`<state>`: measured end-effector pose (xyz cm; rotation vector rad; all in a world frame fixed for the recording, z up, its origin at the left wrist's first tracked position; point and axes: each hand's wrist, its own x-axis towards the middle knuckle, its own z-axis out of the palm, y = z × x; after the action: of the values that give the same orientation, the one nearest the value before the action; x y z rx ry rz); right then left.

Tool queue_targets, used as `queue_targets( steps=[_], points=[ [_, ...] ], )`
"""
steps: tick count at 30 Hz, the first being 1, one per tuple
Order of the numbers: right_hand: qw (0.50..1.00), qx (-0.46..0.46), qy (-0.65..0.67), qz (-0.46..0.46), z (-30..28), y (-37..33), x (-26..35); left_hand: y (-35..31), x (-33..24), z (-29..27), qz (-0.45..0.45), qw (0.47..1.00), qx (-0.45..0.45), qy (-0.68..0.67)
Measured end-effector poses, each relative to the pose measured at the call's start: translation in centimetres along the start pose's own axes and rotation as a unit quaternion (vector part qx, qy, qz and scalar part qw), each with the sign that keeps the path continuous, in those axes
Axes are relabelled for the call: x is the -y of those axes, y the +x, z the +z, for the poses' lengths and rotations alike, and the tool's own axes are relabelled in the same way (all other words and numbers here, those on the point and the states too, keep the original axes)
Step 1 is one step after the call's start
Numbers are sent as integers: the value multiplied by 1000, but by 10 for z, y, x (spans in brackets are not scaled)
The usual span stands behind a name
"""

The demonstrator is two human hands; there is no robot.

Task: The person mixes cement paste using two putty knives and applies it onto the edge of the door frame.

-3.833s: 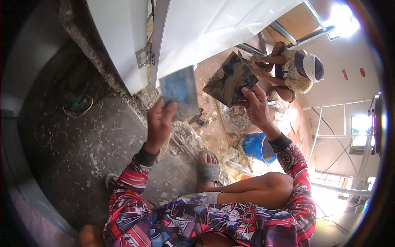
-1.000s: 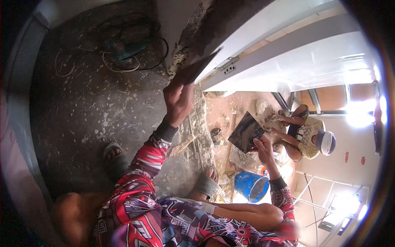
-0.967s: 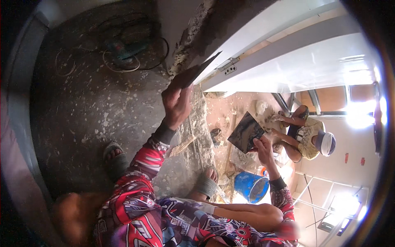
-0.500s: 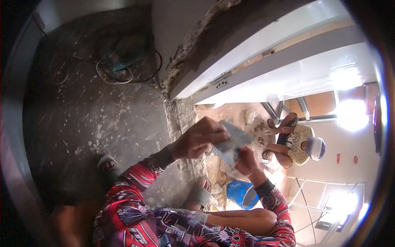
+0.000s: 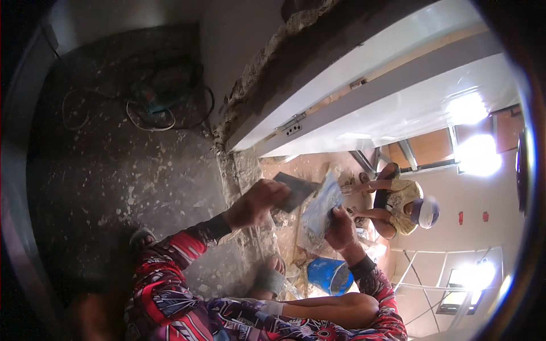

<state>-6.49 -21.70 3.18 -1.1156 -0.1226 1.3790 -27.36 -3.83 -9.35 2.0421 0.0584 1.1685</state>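
My left hand (image 5: 256,203) is closed on the edge of a dark, flat, four-sided piece (image 5: 294,191), perhaps a scraper blade; its exact kind is unclear. In my right hand (image 5: 341,230) is a pale, crumpled, partly see-through sheet (image 5: 319,211), which looks like plastic smeared with something whitish. The two things are side by side in front of me, their near edges close together or overlapping. My right fingers curl round the sheet's lower right part and are partly hidden.
A blue bucket (image 5: 325,275) stands by my right knee. Beyond the white door (image 5: 392,111) and frame, another person (image 5: 404,207) in a yellow shirt squats. A teal power tool (image 5: 149,99) with its cord lies on the paint-spotted floor (image 5: 125,170). Rough broken masonry (image 5: 230,136) runs along the doorway.
The dark piece and the pale sheet, overlapped before, have come further apart. My left hand has moved left and down; the sheet is now spread more upright over my right hand.
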Motion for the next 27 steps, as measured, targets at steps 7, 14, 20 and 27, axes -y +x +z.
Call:
queue_targets(
  steps=[7,14,20,27],
  points=[
    [996,21,-57,-62,9,5,24,-28,13,24,-181,981,-67,-30],
    [991,-13,-112,-72,-14,4,9,-17,6,28,-490,602,-210,-594],
    [988,-111,-64,-81,-18,-6,22,-24,22,42,-544,552,-179,-605],
    [958,-186,-172,-131,-45,-69,36,27,8,66,-528,538,-114,-647]
  ],
)
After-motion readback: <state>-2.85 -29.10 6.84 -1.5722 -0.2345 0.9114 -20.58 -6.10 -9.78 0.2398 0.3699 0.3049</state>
